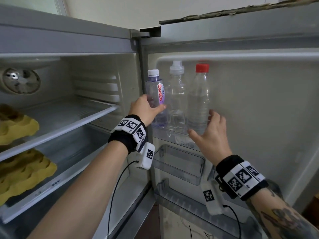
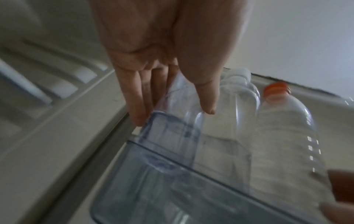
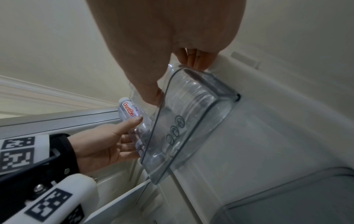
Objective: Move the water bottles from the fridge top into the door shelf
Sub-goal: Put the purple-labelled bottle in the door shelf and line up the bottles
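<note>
While seen from the head view: left hand [image 1: 145, 109] wrapped around purple bottle [image 1: 155, 97], upright at the hinge end of door shelf [image 1: 183, 144], touching clear bottle [image 1: 177, 99] beside it. Right hand [image 1: 209, 133] spread, cupping red-capped bottle [image 1: 198, 100] without clamping. All three axes vertical, packed tight.

From left wrist: blurred, fingers [image 2: 138, 106] behind the bottle, thumb in front, above the shelf wall [image 2: 172, 166].

From right wrist: fingers [image 3: 193, 59] past the shelf's far end, thumb near its rim; grip on anything not clear.
</note>
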A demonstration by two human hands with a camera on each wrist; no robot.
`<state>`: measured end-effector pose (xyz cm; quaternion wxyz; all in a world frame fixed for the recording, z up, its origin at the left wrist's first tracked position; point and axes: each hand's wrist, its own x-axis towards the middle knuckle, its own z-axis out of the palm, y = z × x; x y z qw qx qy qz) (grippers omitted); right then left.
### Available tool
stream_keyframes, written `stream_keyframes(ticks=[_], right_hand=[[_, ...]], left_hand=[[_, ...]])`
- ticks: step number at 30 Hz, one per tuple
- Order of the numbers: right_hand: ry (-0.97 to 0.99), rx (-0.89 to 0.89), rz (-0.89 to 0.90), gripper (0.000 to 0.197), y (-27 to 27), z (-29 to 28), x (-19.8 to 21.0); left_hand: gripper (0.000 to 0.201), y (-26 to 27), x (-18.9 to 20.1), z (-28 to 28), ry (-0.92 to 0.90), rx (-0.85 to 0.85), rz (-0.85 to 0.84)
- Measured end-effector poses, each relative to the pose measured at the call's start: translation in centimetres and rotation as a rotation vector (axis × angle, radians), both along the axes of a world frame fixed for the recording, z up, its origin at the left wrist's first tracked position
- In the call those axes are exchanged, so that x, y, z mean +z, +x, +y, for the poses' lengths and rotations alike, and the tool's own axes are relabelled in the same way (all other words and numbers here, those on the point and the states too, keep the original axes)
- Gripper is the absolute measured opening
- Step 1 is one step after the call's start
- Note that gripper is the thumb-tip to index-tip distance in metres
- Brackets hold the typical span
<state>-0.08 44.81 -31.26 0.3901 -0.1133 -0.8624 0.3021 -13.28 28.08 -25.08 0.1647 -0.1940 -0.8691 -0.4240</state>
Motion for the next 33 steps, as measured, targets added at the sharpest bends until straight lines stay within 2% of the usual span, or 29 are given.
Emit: stream_keyframes(ticks=[5, 13, 25, 33], right_hand=[[-0.01, -0.006, -0.017, 0.083, 0.1, -0.1, 0.1], [-0.073, 0.001, -0.071, 0.087, -0.3, 0.0, 0.3], [-0.13, -0.042, -0.089, 0.094, -1.2, 0.0, 0.4], [-0.153, -0.058, -0.085, 0.088, -0.9, -0.5, 0.5]], left_hand=[[0.06, -0.7, 0.1, -0.1, -0.065, -0.012, -0.005], [0.056, -0.9, -0.2, -0.3, -0.098, -0.028, 0.03], [0.056, -0.9, -0.8, -0.6, -0.04, -0.117, -0.013], [0.048, -0.8, -1.2, 0.0, 0.013, -0.031, 0.003]])
